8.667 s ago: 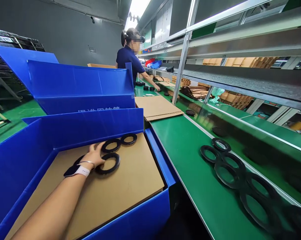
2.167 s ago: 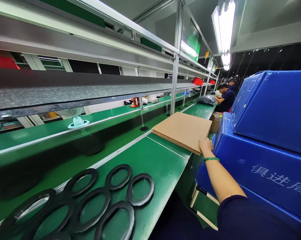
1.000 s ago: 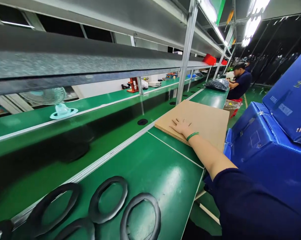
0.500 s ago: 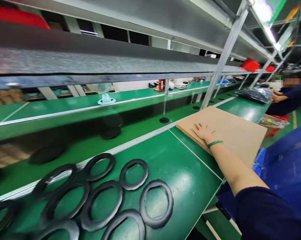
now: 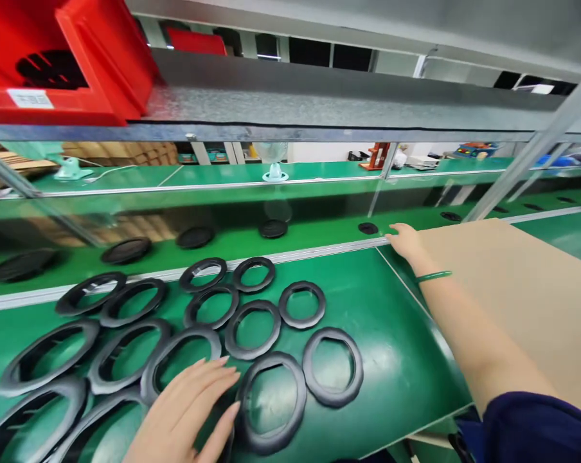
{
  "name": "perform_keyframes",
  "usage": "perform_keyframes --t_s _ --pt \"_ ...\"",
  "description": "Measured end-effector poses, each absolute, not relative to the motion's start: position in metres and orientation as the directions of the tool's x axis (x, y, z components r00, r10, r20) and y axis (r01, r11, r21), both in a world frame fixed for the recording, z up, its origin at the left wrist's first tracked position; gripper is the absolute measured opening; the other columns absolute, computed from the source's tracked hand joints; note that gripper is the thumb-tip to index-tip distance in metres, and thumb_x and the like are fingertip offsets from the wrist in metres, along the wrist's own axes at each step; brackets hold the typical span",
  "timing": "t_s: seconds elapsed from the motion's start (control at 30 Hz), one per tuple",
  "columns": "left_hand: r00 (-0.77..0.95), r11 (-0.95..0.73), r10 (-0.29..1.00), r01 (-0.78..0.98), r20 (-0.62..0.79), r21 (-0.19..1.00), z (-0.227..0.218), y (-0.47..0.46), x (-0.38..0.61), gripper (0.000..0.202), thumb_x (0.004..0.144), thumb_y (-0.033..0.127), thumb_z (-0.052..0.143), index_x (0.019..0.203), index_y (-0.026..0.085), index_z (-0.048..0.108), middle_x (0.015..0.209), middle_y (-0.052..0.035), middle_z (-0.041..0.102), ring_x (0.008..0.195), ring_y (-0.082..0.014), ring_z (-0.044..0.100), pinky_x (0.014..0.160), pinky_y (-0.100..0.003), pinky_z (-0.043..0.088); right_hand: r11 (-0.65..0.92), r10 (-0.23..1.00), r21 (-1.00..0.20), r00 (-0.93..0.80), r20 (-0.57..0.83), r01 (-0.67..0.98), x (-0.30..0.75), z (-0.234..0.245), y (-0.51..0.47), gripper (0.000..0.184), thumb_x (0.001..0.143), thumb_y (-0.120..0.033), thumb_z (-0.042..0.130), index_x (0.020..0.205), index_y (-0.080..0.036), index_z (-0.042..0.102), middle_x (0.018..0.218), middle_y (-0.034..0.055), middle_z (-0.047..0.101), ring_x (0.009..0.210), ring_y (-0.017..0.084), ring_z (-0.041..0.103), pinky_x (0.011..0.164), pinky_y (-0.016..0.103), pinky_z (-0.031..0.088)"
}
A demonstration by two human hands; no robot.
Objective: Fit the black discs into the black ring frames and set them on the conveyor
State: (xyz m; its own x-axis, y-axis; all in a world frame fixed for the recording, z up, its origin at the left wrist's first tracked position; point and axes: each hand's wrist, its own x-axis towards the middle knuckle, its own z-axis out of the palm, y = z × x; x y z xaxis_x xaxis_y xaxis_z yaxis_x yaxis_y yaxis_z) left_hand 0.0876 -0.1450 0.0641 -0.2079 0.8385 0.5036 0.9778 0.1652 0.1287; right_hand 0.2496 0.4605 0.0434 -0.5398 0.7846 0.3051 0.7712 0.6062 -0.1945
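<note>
Your left hand (image 5: 189, 411) flat, unclenched, on matte black rings (image 5: 308, 368) left of cardboard (image 5: 512, 296); right hand (image 5: 406, 244) at its corner, grip unclear.

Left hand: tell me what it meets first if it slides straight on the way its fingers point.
Probably the black ring just ahead of the left hand; the hand looks nearly at its rim.

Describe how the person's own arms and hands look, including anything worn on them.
Both hands are bare, with no gloves. The right hand has a thin green bangle at the wrist, and a dark navy sleeve covers the upper arm, leaving the forearm uncovered. The left hand shows nothing worn; its wrist is cut off by the frame edge.
</note>
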Motion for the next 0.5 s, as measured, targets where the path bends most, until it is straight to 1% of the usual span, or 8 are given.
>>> perform_keyframes --t_s 0.03,0.1,0.2,0.27,0.37,0.43,0.5 --pt "-0.217 0.180 0.849 0.976 0.482 0.123 0.069 -0.133 0.092 0.032 0.096 0.039 0.053 0.126 0.028 0.056 0.127 -0.0034 0.061 0.118 -0.0289 0.056 0.097 -0.047 0.052 0.635 0.763 -0.197 -0.567 0.310 0.747 0.230 0.033 0.457 0.044 0.094 -0.028 0.059 0.135 -0.010 0.058 0.138 0.0126 0.051 0.130 0.026 0.043 0.115 0.033 0.033" --pt "-0.225 0.193 0.866 0.974 0.446 0.117 0.076 -0.110 0.098 0.030 0.099 0.038 0.050 0.125 0.027 0.057 0.126 -0.0034 0.062 0.117 -0.0275 0.057 0.097 -0.046 0.053 0.660 0.743 -0.206 -0.588 0.320 0.722 0.196 0.012 0.452 0.048 0.094 -0.026 0.058 0.139 -0.009 0.054 0.141 0.0137 0.047 0.131 0.027 0.042 0.115 0.035 0.033" --pt "-0.247 0.226 0.888 0.969 0.388 0.101 0.073 -0.084 0.091 0.029 0.100 0.034 0.047 0.123 0.022 0.059 0.124 -0.0062 0.063 0.115 -0.0279 0.058 0.097 -0.048 0.054 0.650 0.753 -0.234 -0.569 0.332 0.723 0.164 -0.014 0.455 0.050 0.094 -0.020 0.051 0.143 -0.007 0.049 0.146 0.0162 0.041 0.132 0.030 0.040 0.114 0.041 0.033" --pt "-0.278 0.265 0.905 0.960 0.323 0.086 0.067 -0.075 0.078 0.030 0.099 0.030 0.046 0.122 0.019 0.061 0.123 -0.0084 0.063 0.113 -0.0293 0.059 0.097 -0.050 0.054 0.636 0.765 -0.255 -0.553 0.329 0.728 0.154 -0.022 0.466 0.051 0.093 -0.014 0.048 0.143 -0.007 0.049 0.146 0.0173 0.040 0.131 0.031 0.042 0.113 0.043 0.034" --pt "-0.319 0.308 0.931 0.947 0.180 0.088 0.058 -0.072 0.056 0.032 0.094 0.023 0.049 0.122 0.017 0.063 0.123 -0.0095 0.064 0.113 -0.0301 0.060 0.097 -0.051 0.055 0.631 0.773 -0.280 -0.554 0.309 0.724 0.151 -0.025 0.489 0.047 0.091 -0.009 0.049 0.138 -0.007 0.056 0.141 0.0157 0.048 0.127 0.030 0.046 0.112 0.041 0.036" --pt "-0.324 0.311 0.941 0.942 0.100 0.125 0.054 -0.075 0.044 0.035 0.092 0.017 0.046 0.122 0.018 0.064 0.124 -0.0088 0.064 0.114 -0.0279 0.061 0.099 -0.047 0.055 0.626 0.779 -0.294 -0.557 0.288 0.722 0.152 -0.025 0.503 0.041 0.091 -0.012 0.054 0.130 -0.010 0.063 0.134 0.0134 0.055 0.122 0.030 0.050 0.110 0.041 0.038" --pt "-0.320 0.306 0.946 0.936 0.054 0.175 0.052 -0.078 0.037 0.045 0.089 0.007 0.038 0.123 0.021 0.064 0.127 -0.0066 0.063 0.116 -0.0240 0.060 0.102 -0.043 0.053 0.613 0.790 -0.309 -0.549 0.274 0.727 0.153 -0.024 0.512 0.036 0.090 -0.017 0.060 0.126 -0.014 0.067 0.130 0.0117 0.058 0.120 0.031 0.051 0.106 0.043 0.041"
